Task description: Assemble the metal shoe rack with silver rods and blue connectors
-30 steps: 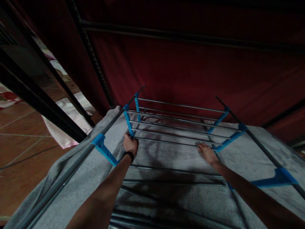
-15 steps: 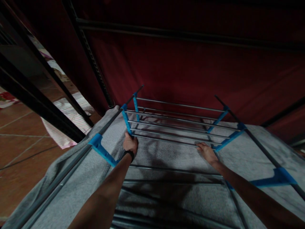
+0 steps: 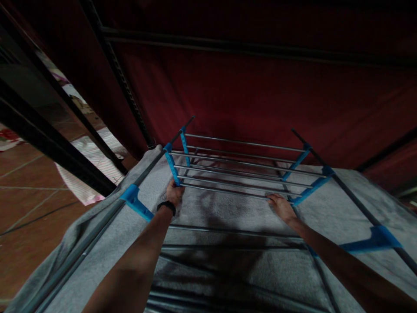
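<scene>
A rack of grey metal tubes joined by blue plastic brackets lies on a grey blanket (image 3: 224, 213). My left hand (image 3: 174, 193), with a dark band on its wrist, is closed around the lower end of a left blue bracket (image 3: 171, 166), where a long tube passes. My right hand (image 3: 280, 206) pinches the nearest thin metal rod (image 3: 224, 191) close to its right end, beside a right blue bracket (image 3: 302, 197). Several rods run across between the left and right brackets. The fingertips of my left hand are partly hidden behind the bracket.
Nearer to me, another blue bracket (image 3: 138, 204) sits on the left side tube and one (image 3: 371, 241) on the right. Several loose tubes (image 3: 202, 298) lie at the bottom. A dark red curtain (image 3: 247, 95) and black metal frame bars (image 3: 228, 43) stand behind; tiled floor (image 3: 29, 208) shows left.
My left hand and forearm have shifted slightly left, still at the bracket's lower end. My right hand stays at the rod. The view has moved only a little.
</scene>
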The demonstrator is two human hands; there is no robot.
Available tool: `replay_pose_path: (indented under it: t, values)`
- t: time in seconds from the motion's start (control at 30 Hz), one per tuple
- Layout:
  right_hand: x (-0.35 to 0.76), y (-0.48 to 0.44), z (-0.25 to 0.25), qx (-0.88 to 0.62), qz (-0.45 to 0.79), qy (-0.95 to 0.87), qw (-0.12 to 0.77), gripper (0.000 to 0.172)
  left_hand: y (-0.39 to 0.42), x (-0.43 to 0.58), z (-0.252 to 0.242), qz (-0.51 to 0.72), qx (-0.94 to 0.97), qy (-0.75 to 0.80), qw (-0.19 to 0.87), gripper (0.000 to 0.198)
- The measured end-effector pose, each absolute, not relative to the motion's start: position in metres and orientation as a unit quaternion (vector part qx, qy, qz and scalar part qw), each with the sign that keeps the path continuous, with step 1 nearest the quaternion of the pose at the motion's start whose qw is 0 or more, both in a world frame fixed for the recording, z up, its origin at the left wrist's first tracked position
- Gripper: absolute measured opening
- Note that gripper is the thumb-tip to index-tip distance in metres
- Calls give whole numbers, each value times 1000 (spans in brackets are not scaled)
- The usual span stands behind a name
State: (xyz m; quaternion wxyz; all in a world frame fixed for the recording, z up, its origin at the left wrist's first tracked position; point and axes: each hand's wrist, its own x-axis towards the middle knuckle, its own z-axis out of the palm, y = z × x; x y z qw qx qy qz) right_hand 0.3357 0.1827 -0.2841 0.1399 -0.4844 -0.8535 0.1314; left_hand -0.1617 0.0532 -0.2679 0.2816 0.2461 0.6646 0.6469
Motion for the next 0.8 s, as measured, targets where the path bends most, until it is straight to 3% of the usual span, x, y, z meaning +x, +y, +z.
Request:
replay_pose_path:
  t: [0.8]
  values:
    - [339,186,-290,-468,136,-860,150,33,64,-184,-278,611,267,682,301,33]
